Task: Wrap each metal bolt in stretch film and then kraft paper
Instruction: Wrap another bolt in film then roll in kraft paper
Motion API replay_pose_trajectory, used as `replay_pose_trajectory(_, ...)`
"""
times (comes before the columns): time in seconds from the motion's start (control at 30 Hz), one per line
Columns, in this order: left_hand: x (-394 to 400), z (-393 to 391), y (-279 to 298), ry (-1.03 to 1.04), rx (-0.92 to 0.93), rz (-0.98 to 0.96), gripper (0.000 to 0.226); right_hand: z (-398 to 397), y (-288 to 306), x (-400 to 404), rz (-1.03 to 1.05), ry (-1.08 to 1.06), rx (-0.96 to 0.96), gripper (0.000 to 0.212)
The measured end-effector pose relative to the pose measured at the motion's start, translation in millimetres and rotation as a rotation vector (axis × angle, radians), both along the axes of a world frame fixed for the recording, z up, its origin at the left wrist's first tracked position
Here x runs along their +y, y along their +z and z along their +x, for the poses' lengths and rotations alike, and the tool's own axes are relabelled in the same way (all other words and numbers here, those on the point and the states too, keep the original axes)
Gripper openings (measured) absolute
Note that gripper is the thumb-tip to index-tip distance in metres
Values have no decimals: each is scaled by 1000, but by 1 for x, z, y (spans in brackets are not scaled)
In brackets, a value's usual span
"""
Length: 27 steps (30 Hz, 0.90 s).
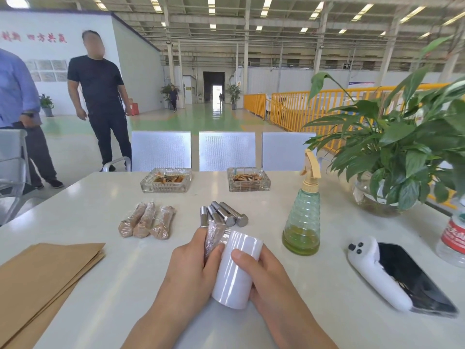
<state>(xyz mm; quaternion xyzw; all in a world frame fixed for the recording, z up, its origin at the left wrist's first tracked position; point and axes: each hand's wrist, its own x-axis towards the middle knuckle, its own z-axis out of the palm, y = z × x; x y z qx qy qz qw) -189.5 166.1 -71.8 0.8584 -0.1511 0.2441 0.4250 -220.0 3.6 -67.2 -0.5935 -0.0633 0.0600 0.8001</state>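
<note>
The left hand [193,260] curls its grip round a bolt [214,238] already covered in clear film, fingers on top and the bolt slanting up and away from the person. The right hand [261,270] holds the film roll [236,270] in a closed grip, thumb pressed on its upper face, the roll lying just beside the bolt and touching the left fingers. A short span of film runs from roll to bolt. Both are held low over the white desk [120,278], near its front middle. Just beyond the hands lie the bare bolts [224,214] in a tight fan, heads toward the person; exactly how many is hard to tell. To their left, three wrapped bolts [147,220] sit side by side, brown paper showing under a glossy film. Kraft paper sheets [42,275] are stacked at the near left edge. Farther back stand two glass ashtrays [166,180], and to the right a spray bottle [303,217], a potted plant [402,157], a phone [412,278] and a water bottle [453,238].
</note>
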Motion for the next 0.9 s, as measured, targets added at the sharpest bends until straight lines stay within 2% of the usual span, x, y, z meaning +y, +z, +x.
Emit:
replay_pose_trajectory(0.17, 1, 1, -1, 2, 11, -67, 20, -2, 1, 2, -46, 2, -11, 49)
replay_pose_trajectory(0.33, 3, 5, -1, -62, 171, -194, 10, -5, 7, -1, 106, 38, 78, 39)
replay_pose_trajectory(0.43, 2, 4, 3, -132, 348, -375, 29, -7, 10, -3, 165, 42, 115, 39)
replay_pose_trajectory(0.5, 3, 3, 6, -186, 423, -426, 30, -7, 11, -5, 206, 51, 130, 35)
replay_pose_trajectory(0.73, 7, 3, 6, -277, 385, -458, 10, -7, 12, -8, 207, 20, 139, 34)
replay_pose_trajectory(0.9, 6, 3, 7, -307, 405, -529, 23, -5, 13, -4, 239, 74, 149, 41)
